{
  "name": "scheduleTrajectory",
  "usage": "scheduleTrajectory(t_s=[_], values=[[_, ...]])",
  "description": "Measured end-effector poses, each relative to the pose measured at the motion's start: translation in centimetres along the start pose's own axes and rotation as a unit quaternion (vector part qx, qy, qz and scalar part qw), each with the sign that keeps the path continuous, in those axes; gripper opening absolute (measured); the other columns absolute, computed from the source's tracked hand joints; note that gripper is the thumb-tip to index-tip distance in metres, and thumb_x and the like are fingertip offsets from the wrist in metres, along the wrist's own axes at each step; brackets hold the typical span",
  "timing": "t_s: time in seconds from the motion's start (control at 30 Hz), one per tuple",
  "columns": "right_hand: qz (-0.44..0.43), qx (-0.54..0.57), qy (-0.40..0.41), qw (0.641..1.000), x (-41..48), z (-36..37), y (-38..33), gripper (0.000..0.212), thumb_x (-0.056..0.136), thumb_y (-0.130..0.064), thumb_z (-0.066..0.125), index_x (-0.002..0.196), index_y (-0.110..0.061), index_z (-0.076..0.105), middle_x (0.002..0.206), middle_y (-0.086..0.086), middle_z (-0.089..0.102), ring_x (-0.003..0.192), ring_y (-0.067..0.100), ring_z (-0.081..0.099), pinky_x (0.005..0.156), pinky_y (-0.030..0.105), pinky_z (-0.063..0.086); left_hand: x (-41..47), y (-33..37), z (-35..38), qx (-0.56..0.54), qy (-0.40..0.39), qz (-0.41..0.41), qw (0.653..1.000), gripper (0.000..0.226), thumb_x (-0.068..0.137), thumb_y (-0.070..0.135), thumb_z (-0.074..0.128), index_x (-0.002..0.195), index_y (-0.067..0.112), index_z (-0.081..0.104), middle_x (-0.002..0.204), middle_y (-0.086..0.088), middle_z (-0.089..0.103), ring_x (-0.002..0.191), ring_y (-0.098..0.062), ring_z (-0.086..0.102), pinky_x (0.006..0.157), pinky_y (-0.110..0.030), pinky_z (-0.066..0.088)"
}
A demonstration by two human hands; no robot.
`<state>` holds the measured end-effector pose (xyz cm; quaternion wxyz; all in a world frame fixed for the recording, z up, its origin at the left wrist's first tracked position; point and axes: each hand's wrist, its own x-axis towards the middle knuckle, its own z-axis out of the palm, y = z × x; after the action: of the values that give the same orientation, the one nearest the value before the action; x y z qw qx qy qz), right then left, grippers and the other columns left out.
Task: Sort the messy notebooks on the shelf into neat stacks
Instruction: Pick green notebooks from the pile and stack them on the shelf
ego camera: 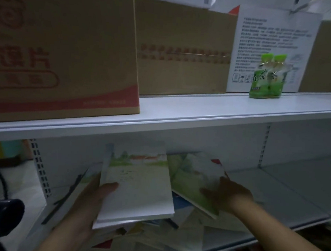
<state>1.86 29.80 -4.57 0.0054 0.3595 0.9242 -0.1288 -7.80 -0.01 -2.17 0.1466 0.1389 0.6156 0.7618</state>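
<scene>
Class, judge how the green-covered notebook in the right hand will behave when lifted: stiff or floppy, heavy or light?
Probably stiff: the notebook looks flat though tilted. Likely light: the right hand grips it by one edge.

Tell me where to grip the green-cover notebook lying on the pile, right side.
Take the green notebook by its right edge, coming from the right, thumb on the cover, fingers beneath. It lies tilted on the pile, that edge seemingly lifted clear, and the right hand pinches there. The left hand holds a white stack, blocking the left side.
</scene>
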Motion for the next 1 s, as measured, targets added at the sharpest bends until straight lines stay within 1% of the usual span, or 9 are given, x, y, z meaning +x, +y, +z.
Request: scheduleTrajectory(t_s=[0.1,0.2,0.27,0.4,0.57,0.6,0.8,0.9,1.0], values=[[-0.025,0.188,0.008,0.982,0.7,-0.2,0.3,0.088,0.071,-0.059,0.067,0.14,-0.017,0.033,0.144,0.003,0.043,0.124,0.02,0.049,0.1,0.029,0.042,0.2,-0.1,1.2,0.015,0.0,-0.006,1.0,0.033,0.079,0.013,0.064,0.109,0.027,0.065,0.107,-0.007,0.071,0.099,-0.032,0.065,0.088,-0.046,0.049],[0.021,0.398,0.002,0.917,0.7,-0.3,0.5,0.03,0.079,-0.021,0.074,0.102,-0.006,0.063,0.12,0.013,0.062,0.091,0.025,0.063,0.078,0.031,0.051,0.4,-0.5,2.2,0.026,-0.002,-0.005,1.0,0.033,0.083,0.016,0.062,0.113,0.028,0.062,0.109,-0.007,0.07,0.098,-0.032,0.064,0.081,-0.043,0.051],[0.036,0.481,-0.012,0.876,0.7,0.3,0.6,0.011,0.082,-0.01,0.069,0.091,-0.006,0.065,0.105,0.016,0.068,0.081,0.026,0.065,0.071,0.035,0.056,0.6,-0.7,2.7,0.034,-0.002,-0.005,0.999,0.028,0.089,0.013,0.054,0.112,0.027,0.061,0.104,-0.005,0.069,0.092,-0.03,0.064,0.068,-0.035,0.049],[0.005,0.53,0.057,0.846,0.7,0.2,2.1,0.03,0.087,-0.003,0.055,0.112,-0.02,0.055,0.103,0.004,0.064,0.084,0.018,0.062,0.073,0.033,0.052,0.8,-0.6,3.4,0.036,0.014,-0.005,0.999,0.028,0.09,0.011,0.052,0.112,0.027,0.062,0.106,-0.005,0.069,0.093,-0.03,0.063,0.073,-0.036,0.049],[0.036,0.77,0.011,0.637,-1.5,-2.4,6.3,0.03,0.095,-0.002,0.045,0.119,-0.017,0.053,0.105,0.011,0.066,0.076,0.027,0.066,0.049,0.029,0.056,1.5,-0.4,5.2,0.06,0.012,0.017,0.998,0.027,0.091,0.007,0.052,0.113,0.021,0.057,0.098,-0.005,0.064,0.081,-0.021,0.057,0.07,-0.032,0.044],[0.027,0.784,0.003,0.62,-2.0,-2.5,7.0,0.028,0.095,-0.003,0.044,0.117,-0.017,0.054,0.102,0.01,0.067,0.069,0.024,0.068,0.046,0.026,0.055,1.8,-0.5,6.0,0.067,0.002,0.019,0.998,0.029,0.091,0.006,0.053,0.115,0.022,0.055,0.102,-0.007,0.063,0.08,-0.019,0.056,0.072,-0.032,0.043],[-0.003,0.732,0.039,0.68,-4.0,-1.8,9.5,0.024,0.093,-0.003,0.05,0.106,-0.02,0.061,0.096,0.01,0.072,0.083,0.031,0.069,0.067,0.036,0.054,1.3,-3.3,15.5,0.101,-0.067,0.039,0.992,0.025,0.092,0.014,0.055,0.116,0.021,0.055,0.099,0.004,0.064,0.081,-0.009,0.057,0.079,-0.031,0.042],[0.0,0.72,0.025,0.694,-4.5,-2.0,12.7,0.022,0.095,-0.004,0.048,0.111,-0.016,0.057,0.102,0.016,0.068,0.08,0.03,0.068,0.058,0.032,0.053,-0.2,-5.4,21.4,0.098,-0.099,0.029,0.99,0.034,0.091,0.028,0.058,0.122,0.015,0.055,0.11,0.002,0.063,0.095,-0.015,0.058,0.088,-0.027,0.039],[-0.006,0.719,-0.014,0.695,-4.3,-2.6,18.0,0.028,0.096,-0.002,0.045,0.117,-0.017,0.056,0.106,0.015,0.069,0.083,0.029,0.069,0.056,0.029,0.052,-1.3,-7.3,27.6,0.081,-0.144,-0.001,0.986,0.019,0.089,0.026,0.061,0.104,0.015,0.06,0.096,0.007,0.064,0.083,-0.005,0.059,0.078,-0.025,0.04]])
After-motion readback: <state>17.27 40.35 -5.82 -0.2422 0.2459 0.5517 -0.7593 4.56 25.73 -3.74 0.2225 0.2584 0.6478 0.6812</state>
